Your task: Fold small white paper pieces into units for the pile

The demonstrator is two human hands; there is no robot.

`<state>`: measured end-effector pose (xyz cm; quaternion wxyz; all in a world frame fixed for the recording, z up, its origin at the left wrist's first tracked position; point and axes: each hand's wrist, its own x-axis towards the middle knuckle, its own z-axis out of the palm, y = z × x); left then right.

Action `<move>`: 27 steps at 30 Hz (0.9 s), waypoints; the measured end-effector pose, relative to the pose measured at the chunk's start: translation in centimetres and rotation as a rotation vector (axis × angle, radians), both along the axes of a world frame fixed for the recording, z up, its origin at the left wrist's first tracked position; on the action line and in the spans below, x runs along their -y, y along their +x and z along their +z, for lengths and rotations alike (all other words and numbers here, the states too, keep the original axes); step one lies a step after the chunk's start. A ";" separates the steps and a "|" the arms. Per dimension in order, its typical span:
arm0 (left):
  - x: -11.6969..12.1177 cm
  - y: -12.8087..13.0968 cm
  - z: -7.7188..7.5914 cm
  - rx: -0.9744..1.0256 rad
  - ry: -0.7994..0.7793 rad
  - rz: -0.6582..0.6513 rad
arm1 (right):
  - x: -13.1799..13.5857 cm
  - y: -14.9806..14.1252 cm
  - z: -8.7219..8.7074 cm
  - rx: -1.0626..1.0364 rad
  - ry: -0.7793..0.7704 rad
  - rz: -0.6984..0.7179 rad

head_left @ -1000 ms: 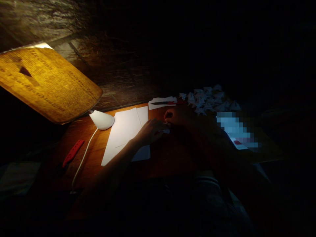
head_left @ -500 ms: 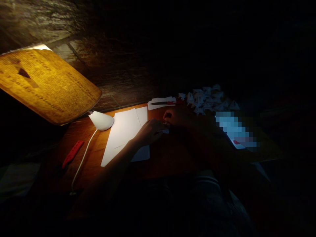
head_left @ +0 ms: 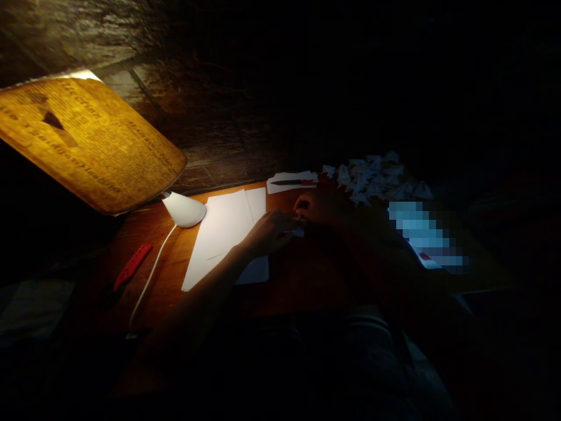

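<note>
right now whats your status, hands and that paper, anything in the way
left hand and right hand pinching a small white paper piece. white paper sheets under left forearm. pile of folded paper pieces just beyond right hand.

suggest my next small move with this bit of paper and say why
Probably press a firm crease into the small white paper piece, since your left hand and right hand both meet on it, and the folded paper pieces beside you look crisply pointed.
</note>
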<state>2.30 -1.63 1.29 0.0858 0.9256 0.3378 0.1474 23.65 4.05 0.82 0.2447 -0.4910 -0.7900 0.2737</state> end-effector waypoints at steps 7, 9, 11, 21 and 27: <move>0.0 0.0 0.1 -0.005 -0.020 0.000 | 0.1 -0.1 0.2 0.019 -0.007 0.002; 0.1 0.0 0.2 -0.005 -0.024 0.007 | 0.1 -0.1 0.1 0.018 -0.006 -0.001; 0.1 0.0 0.2 -0.004 -0.029 0.009 | 0.1 -0.1 0.1 0.019 -0.003 -0.003; 0.1 0.1 0.3 0.006 -0.041 0.010 | 0.2 0.1 0.5 0.043 0.018 0.032; 0.1 0.0 0.3 0.012 -0.038 0.014 | -0.1 0.2 0.3 0.043 0.030 0.043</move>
